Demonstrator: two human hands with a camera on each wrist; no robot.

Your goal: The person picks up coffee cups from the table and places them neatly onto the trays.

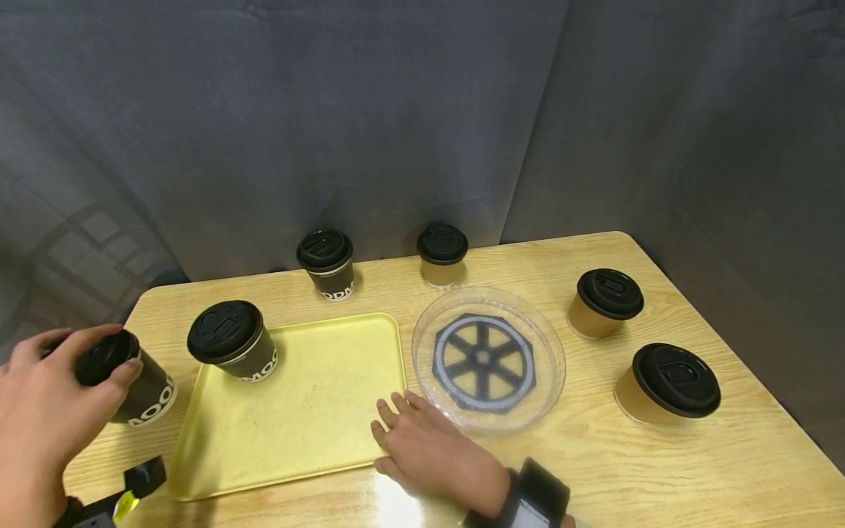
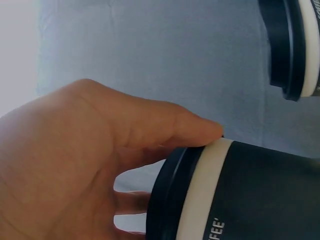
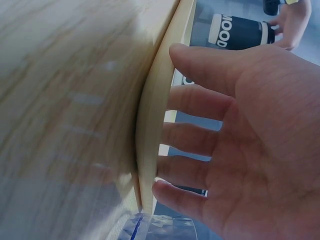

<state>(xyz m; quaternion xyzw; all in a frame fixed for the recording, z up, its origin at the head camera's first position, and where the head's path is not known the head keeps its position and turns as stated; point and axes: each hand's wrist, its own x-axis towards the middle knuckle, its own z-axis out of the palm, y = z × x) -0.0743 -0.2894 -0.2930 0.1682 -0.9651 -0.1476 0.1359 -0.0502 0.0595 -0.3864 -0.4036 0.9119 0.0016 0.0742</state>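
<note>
My left hand (image 1: 59, 396) grips a black paper cup (image 1: 153, 392) by its black lid, left of the yellow tray (image 1: 323, 396). In the left wrist view the thumb presses at the edge of the cup's lid and pale band. Whether this cup is touching the table I cannot tell. Another black lidded cup (image 1: 251, 359) stands on the tray's far left corner. At the tray's near right corner lies my right hand (image 1: 436, 447), its fingers spread. The right wrist view has those fingertips against the tray's rim (image 3: 152, 115).
A round clear dish (image 1: 422, 348) with a dark spoked wheel shape sits right of the tray. Behind stand a black cup (image 1: 333, 282) and a brown cup (image 1: 441, 273). Two more brown cups (image 1: 587, 319) (image 1: 637, 400) are at the right. A grey curtain (image 1: 330, 132) hangs beyond the table.
</note>
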